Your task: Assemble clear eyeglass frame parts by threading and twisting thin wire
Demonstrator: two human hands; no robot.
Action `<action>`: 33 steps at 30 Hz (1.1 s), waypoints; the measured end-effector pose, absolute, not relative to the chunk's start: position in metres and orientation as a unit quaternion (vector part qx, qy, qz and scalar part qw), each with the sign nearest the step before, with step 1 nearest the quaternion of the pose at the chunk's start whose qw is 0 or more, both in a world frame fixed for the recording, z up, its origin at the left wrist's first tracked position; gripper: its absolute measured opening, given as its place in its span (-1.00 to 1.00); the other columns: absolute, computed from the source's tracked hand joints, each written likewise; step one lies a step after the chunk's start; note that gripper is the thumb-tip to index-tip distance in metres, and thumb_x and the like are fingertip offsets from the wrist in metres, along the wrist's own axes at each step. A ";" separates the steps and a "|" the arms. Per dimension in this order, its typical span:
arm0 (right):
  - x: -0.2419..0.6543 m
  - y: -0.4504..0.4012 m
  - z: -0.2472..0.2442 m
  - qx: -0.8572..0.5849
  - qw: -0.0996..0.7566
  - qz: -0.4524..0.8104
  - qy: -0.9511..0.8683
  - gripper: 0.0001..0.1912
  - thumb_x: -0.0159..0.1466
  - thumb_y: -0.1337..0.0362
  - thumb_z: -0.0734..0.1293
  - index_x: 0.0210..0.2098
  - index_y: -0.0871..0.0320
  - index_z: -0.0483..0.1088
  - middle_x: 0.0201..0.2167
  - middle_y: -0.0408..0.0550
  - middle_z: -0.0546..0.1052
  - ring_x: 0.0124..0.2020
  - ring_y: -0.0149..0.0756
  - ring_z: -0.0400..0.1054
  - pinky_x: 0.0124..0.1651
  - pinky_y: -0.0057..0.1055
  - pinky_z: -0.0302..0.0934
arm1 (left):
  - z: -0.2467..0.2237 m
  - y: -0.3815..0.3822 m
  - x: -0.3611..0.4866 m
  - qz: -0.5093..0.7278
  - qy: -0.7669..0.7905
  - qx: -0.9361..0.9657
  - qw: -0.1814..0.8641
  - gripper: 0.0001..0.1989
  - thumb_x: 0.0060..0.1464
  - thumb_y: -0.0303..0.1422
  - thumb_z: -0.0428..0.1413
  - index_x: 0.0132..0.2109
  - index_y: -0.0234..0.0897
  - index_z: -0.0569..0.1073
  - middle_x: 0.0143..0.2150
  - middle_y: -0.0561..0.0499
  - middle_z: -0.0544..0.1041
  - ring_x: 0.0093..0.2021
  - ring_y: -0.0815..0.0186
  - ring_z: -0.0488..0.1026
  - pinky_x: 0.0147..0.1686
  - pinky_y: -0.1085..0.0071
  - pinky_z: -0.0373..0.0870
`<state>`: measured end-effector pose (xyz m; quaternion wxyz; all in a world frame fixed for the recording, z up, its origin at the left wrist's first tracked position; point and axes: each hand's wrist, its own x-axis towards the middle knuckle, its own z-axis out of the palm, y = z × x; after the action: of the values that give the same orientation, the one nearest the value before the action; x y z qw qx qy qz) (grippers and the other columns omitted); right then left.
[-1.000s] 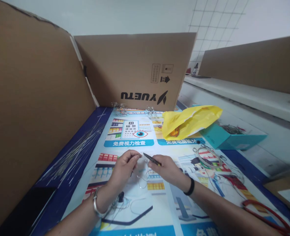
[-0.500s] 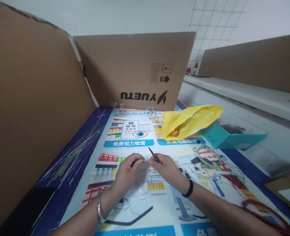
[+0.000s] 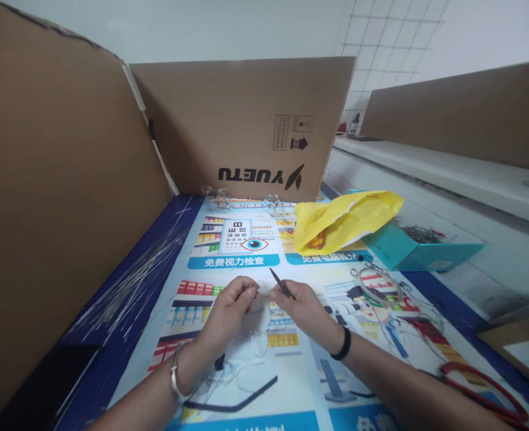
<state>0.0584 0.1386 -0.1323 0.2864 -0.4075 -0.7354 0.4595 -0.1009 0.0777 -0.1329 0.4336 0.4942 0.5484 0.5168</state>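
Above the printed poster [image 3: 242, 413], my left hand [image 3: 231, 308] pinches what looks like a thin wire, with a faint loop of it showing between the hands. My right hand [image 3: 303, 302] is closed around a slim dark pointed tool [image 3: 279, 280], its tip aimed up and to the left. The tool's handle is mostly hidden in the palm, so its exact kind cannot be made out. Below the left hand lie loose thin wires [image 3: 235, 374] and a dark bent strip [image 3: 237, 407]. The fingertips of the two hands are a small gap apart.
A yellow bag [image 3: 347, 218] leans by a teal box [image 3: 426, 251] of tangled wire. Straight wires [image 3: 132, 281] lie along the left. Coiled wire [image 3: 379, 284] and a red ring-shaped cord [image 3: 484, 383] are on the right. Cardboard [image 3: 242, 108] stands at the back.
My left hand has moved slightly left, widening the gap to the right hand. My right hand keeps its hold on the dark tool, almost still.
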 end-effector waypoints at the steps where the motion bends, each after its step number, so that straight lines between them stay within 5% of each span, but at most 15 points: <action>1: 0.058 0.138 -0.132 -0.408 0.286 0.461 -0.734 -0.75 0.15 0.14 0.23 -0.53 0.18 0.27 -0.63 -0.23 0.21 -0.54 -0.44 0.08 -0.47 -0.51 0.02 | -0.133 0.078 -0.101 0.514 0.549 0.492 0.438 -0.88 0.09 -0.31 -0.01 -0.30 -0.25 0.36 -0.53 0.15 0.29 -0.53 0.45 0.19 -0.52 0.53 0.11; 11: 0.059 0.138 -0.132 -0.402 0.288 0.460 -0.737 -0.76 0.16 0.14 0.21 -0.51 0.18 0.28 -0.61 -0.22 0.25 -0.53 -0.43 0.12 -0.46 -0.50 0.04 | -0.129 0.079 -0.104 0.568 0.509 0.468 0.447 -0.89 0.06 -0.31 0.03 -0.33 -0.25 0.37 -0.35 0.04 0.44 -0.26 0.33 0.35 -0.22 0.44 0.23; 19: 0.059 0.139 -0.131 -0.404 0.293 0.472 -0.727 -0.78 0.15 0.16 0.21 -0.51 0.18 0.28 -0.61 -0.22 0.25 -0.53 -0.43 0.12 -0.45 -0.49 0.05 | -0.128 0.077 -0.105 0.550 0.499 0.470 0.478 -0.89 0.06 -0.32 0.07 -0.28 -0.25 0.42 -0.36 0.04 0.49 -0.34 0.36 0.40 -0.31 0.47 0.28; 33: 0.060 0.139 -0.131 -0.389 0.279 0.437 -0.761 -0.76 0.18 0.17 0.20 -0.48 0.20 0.33 -0.58 -0.18 0.33 -0.51 -0.41 0.19 -0.42 -0.49 0.09 | -0.129 0.076 -0.107 0.524 0.519 0.631 0.241 -0.89 0.06 -0.42 0.04 -0.34 -0.22 0.47 -0.35 0.01 0.45 -0.24 0.28 0.37 -0.19 0.34 0.30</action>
<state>0.0602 0.1390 -0.1312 0.2786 -0.3893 -0.7614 0.4370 -0.1066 0.0764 -0.1295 0.2409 0.6315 0.5187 0.5235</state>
